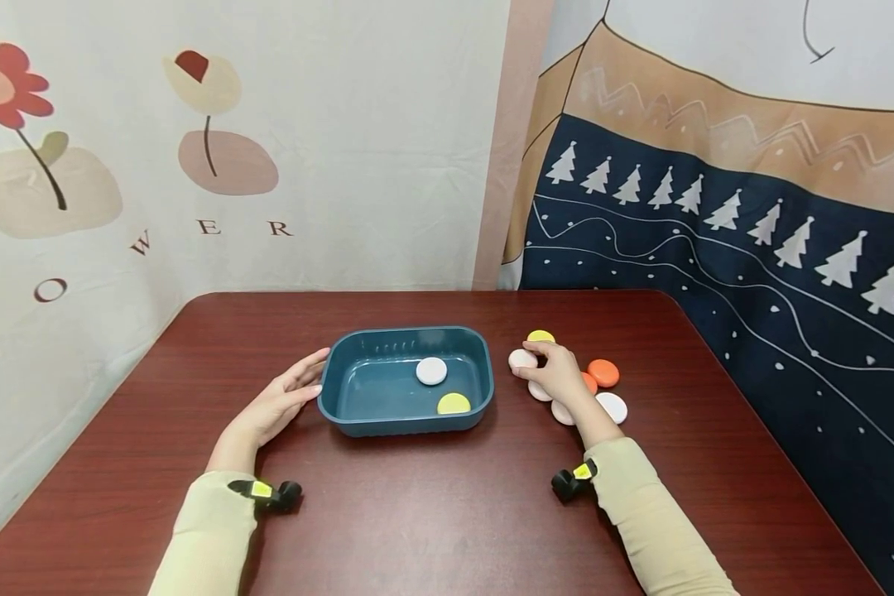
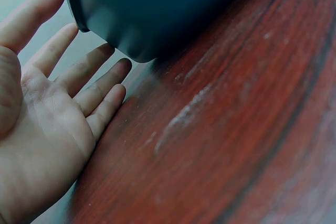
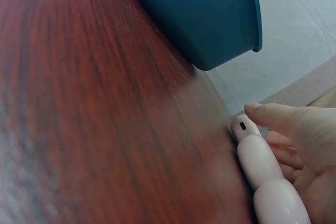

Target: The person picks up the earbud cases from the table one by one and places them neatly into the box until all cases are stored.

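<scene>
Across the upper left of the head view hangs a pale cloth (image 1: 387, 149) printed with flowers and letters, behind a reddish-brown table (image 1: 417, 513). Left of centre, the left hand (image 1: 277, 403) reaches from a pale sleeve (image 1: 212, 530) to the left end of a teal tray (image 1: 387, 396); its fingers are extended and spread apart, and in the left wrist view the thumb touches the rim at the top of the frame. The tray sits in the middle of the frame, with a white disc (image 1: 431, 371) on its floor right of centre and a yellow disc (image 1: 454, 404) near its lower right corner. Right of the tray, just apart from it, a pale disc (image 1: 522, 359) is pinched between the thumb and a finger of the right hand (image 1: 560, 377). A second yellow disc (image 1: 540, 335) shows just above those fingertips, two more pale discs (image 1: 562, 413) lie below the hand, and two orange discs (image 1: 603, 372) and another white disc (image 1: 612, 407) lie to its right. A dark blue cloth (image 1: 715, 273) with white trees fills the right side.
</scene>
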The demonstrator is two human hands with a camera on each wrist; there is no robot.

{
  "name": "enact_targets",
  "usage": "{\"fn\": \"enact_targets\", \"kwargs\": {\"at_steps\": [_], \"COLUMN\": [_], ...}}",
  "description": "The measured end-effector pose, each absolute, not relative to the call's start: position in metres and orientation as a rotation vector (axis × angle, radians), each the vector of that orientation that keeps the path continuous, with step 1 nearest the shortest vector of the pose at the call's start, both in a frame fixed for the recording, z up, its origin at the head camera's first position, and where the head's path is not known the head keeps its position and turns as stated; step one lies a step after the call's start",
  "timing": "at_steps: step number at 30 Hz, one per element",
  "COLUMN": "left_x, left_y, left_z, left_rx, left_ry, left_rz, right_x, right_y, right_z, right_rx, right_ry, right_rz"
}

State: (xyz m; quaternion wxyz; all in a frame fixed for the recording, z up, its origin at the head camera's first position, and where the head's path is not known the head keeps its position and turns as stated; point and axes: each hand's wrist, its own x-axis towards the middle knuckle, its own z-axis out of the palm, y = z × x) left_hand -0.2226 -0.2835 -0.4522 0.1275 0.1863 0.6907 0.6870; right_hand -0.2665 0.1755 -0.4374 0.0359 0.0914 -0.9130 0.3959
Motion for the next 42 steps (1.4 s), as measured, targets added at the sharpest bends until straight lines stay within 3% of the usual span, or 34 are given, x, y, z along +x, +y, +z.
{"fn": "enact_targets", "kwargs": {"at_steps": [42], "left_x": [-0.2214], "left_y": [-0.2830], "left_z": [-0.4511], "left_rx": [0.541], "left_ry": [1.991], "left_rz": [2.013], "right_x": [-0.2666], "right_y": [0.1767], "right_z": [-0.4399], "right_rx": [0.252], "right_ry": [-2.795], "right_rz": [1.201]}}
